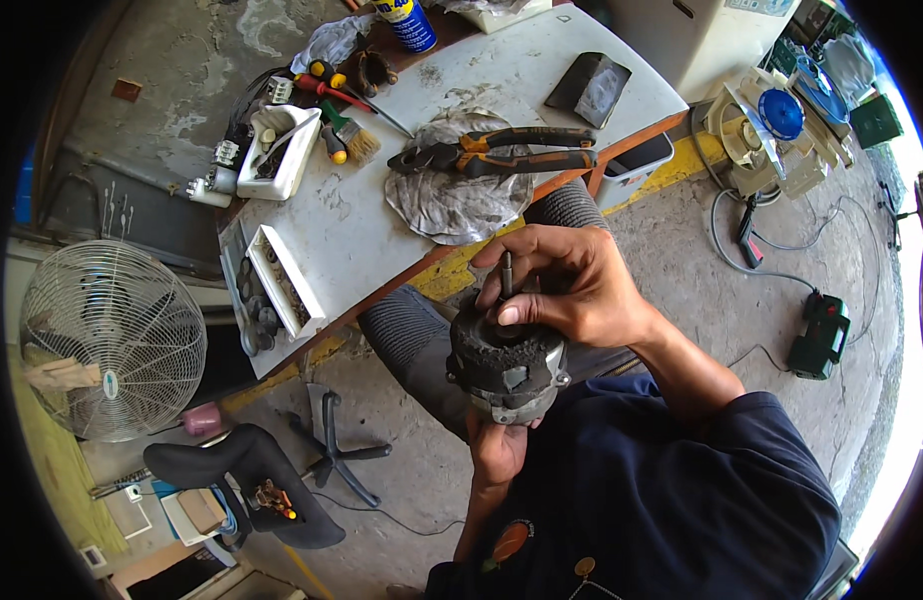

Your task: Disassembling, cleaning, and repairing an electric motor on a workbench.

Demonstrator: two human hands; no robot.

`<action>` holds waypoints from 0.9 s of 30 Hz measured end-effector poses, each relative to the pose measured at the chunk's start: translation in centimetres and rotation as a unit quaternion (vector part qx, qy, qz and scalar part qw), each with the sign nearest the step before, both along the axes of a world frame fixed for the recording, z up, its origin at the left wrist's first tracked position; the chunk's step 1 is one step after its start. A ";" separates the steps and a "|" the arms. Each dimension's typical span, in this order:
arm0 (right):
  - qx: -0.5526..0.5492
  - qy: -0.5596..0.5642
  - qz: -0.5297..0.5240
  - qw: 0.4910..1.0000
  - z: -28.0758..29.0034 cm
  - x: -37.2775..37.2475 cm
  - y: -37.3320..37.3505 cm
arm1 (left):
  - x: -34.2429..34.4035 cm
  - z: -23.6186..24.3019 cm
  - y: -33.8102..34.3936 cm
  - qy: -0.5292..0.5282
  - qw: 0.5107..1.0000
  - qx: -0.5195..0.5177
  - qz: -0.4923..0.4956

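Observation:
A small dirty electric motor (507, 370), dark and greasy on top with a grey metal housing, is held up over my lap. My left hand (499, 450) supports it from below, its fingers partly hidden by the housing. From its top a thin metal shaft (507, 275) sticks up. My right hand (582, 285) has thumb and fingers curled round this shaft, the thumb low near the motor's top face. Closest on the table are large pliers (492, 153) with black and orange handles, resting on a grimy cloth (452, 205).
On the worktable (352, 220) sit a white tray (280, 155), a brush (357, 140), screwdrivers (327, 88), a spray can (407, 22), a dark flat case (589, 88) and a narrow box of small parts (277, 280). A fan (112, 340) and a chair (267, 480) stand left, a green tool case (822, 335) right.

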State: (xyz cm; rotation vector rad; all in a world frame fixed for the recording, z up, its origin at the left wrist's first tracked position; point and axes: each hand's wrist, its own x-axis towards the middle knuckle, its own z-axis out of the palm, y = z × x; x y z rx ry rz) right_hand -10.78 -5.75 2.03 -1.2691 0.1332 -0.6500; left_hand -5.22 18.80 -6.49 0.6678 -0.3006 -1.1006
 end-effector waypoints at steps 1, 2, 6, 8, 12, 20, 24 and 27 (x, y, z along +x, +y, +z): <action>0.002 0.001 -0.004 1.000 0.0 0.0 0.0 | 0.0 0.0 0.0 0.005 1.000 -0.003 0.000; 0.004 0.001 -0.007 1.000 0.0 -0.1 0.0 | 0.0 0.0 -0.1 0.010 1.000 -0.005 -0.001; 0.055 0.018 0.000 0.998 1.1 -0.5 0.1 | 0.1 0.2 -0.4 -0.001 1.000 -0.007 -0.004; 0.071 0.024 0.004 0.997 1.3 -0.6 0.2 | 0.1 0.2 -0.5 -0.004 1.000 -0.008 -0.003; 0.169 0.031 0.014 0.985 1.4 -0.2 0.5 | -0.1 -0.3 -0.6 0.002 0.997 0.073 0.023; 0.070 0.063 0.052 0.994 2.1 0.6 2.6 | 1.1 -1.1 0.5 -0.107 0.984 0.136 0.047; -0.236 -0.027 0.038 0.971 6.4 1.7 4.4 | 3.9 1.4 0.8 -0.147 0.977 0.146 0.055; -0.239 -0.043 0.065 0.968 7.9 2.6 4.4 | 7.4 3.6 1.1 -0.128 0.985 0.116 0.023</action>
